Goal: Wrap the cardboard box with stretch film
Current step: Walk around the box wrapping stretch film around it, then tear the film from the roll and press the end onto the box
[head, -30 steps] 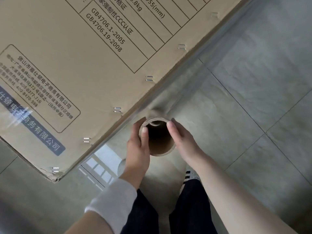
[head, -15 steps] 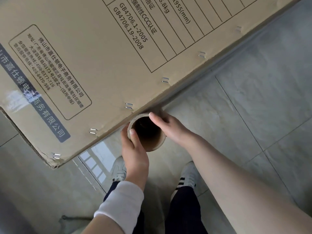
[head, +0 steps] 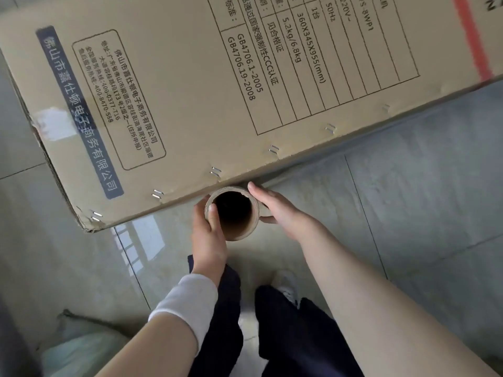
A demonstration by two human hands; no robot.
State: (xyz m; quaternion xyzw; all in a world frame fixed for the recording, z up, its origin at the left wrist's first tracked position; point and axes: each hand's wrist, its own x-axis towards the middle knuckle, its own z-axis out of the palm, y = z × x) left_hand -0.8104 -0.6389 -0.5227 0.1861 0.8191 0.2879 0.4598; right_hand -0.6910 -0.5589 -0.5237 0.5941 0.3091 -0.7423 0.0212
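Cardboard box (head: 190, 91): large, stiff, stapled along the edge just beyond both hands, with a crumpled corner out past the left hand. Probably bulky rather than heavy. Stretch film roll (head: 236, 229): seen end-on between the hands, at the box edge. Left hand (head: 208, 235) grips the roll, thumb over the rim. Right hand (head: 277, 210) presses near-straight fingers against the opposite side. The rigid core offers the sound hold; the film itself is likely thin and clingy.

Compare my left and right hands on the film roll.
The left hand hooks its thumb over the rim of the film roll; the right hand lays straight fingers along the outside. The left wrist wears a white sleeve; the right arm is bare. Both touch the roll beside the cardboard box.
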